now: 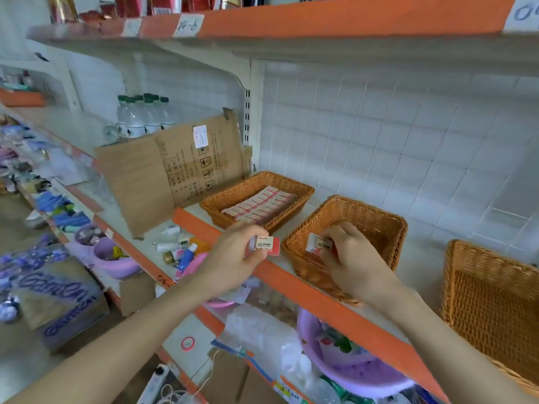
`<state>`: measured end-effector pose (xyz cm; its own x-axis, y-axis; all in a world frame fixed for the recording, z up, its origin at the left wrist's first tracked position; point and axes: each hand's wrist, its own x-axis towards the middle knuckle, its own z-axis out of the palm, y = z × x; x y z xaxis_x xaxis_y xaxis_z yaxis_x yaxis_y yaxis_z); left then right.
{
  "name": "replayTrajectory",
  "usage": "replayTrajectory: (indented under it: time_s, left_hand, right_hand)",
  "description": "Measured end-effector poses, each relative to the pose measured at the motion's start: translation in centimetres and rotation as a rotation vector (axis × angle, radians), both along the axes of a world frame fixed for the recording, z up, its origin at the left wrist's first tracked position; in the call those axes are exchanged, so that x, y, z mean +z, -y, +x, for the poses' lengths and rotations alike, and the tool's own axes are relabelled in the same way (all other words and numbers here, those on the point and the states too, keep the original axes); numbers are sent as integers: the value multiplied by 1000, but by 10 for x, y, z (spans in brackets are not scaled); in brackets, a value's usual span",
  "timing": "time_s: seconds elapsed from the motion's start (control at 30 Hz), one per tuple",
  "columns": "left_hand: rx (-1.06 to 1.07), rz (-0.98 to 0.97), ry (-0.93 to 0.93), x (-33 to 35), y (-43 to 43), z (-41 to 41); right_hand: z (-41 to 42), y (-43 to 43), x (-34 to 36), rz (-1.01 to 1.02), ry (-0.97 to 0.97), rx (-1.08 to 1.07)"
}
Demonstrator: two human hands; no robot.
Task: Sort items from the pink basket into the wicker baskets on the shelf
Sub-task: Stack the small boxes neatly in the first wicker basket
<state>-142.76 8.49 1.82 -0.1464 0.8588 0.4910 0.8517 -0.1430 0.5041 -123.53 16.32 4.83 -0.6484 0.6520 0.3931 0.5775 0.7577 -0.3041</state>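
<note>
Far to the left of the middle wicker basket (379, 225), a cardboard sheet (175, 170) leans against the shelf back. Lower left of that basket, on the shelf below, the pink basket (196, 265) shows only part of its rim. Small tubes and bottles are heaped in it.

Just left of the middle wicker basket stands the left wicker basket (300, 189), packed with neat rows of pink-and-white packets. In front of it the left hand (233, 258) pinches a 2B eraser (267, 244) by one end. The eraser hangs out over the orange shelf edge (291, 278), clear of both baskets.

The right hand (353, 258) reaches inside the middle wicker basket with its fingers curled round a second 2B eraser (319, 243), held low near the front wall. Whether it touches the floor of the basket cannot be told. To the right of that basket, and apart from it, the right wicker basket (481, 287) shows a bare woven floor.

The risks, as I judge them:
- **Dropped eraser:** the left eraser is gripped at one end over open air, so a slip would drop it into the clutter below.
- **Tipped basket:** the middle wicker basket's near corner seems to sit on the shelf edge, so pressing down on its front rim could tip it forward.
- **Mixed sort:** the erasers look much like the packets in the left wicker basket, so placing them here may split one kind across two baskets.
</note>
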Motion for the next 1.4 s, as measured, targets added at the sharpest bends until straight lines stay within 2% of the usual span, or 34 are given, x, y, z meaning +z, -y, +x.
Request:
replayTrajectory:
  time_s: [0.23, 0.53, 0.83, 1.13, 1.4]
  left_hand:
    - [-1, -41, -34, 3, -66, -41]
    - [28, -126, -38, 2, -124, -120]
    - [-176, -246, -68, -5, -187, -187]
    - [-305, -309, -137, -3, -237, -186]
    - [-316, -280, -143, -13, -255, -183]
  right_hand:
    - [-24, -58, 6, 30, 59, -56]
    - [-69, -89, -6, -51, 121, -178]
    - [-139, -98, -18, -139, 127, -375]
    - [-170, -104, -24, -183, 123, -544]
    - [-178, -137, -17, -175, 148, -559]
